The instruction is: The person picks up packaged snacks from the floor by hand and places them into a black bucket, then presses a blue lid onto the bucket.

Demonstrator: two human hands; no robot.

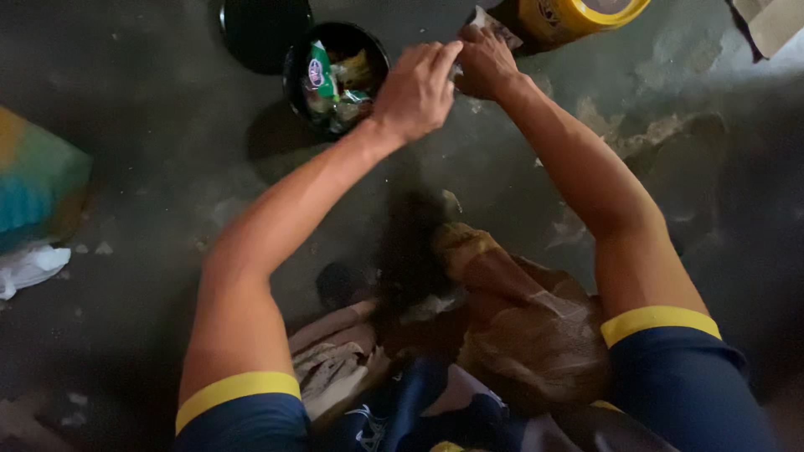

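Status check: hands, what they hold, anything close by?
Left hand and right hand together, both pinching a small wrapper. Black bin of wrappers just left of them. Yellow tub beyond. Nothing between hands and bin.

The bucket [335,79] stands on the floor [151,184], ahead of the person, with packets [322,75] inside it. The lid [264,29] lies just beside the bucket, to its left. The left hand [416,88] and right hand [484,63] meet to the right of the bucket, both holding a wrapper [494,25]. The tub [578,17] stands behind the right hand. The bag [519,326] lies between the arms, near the person.
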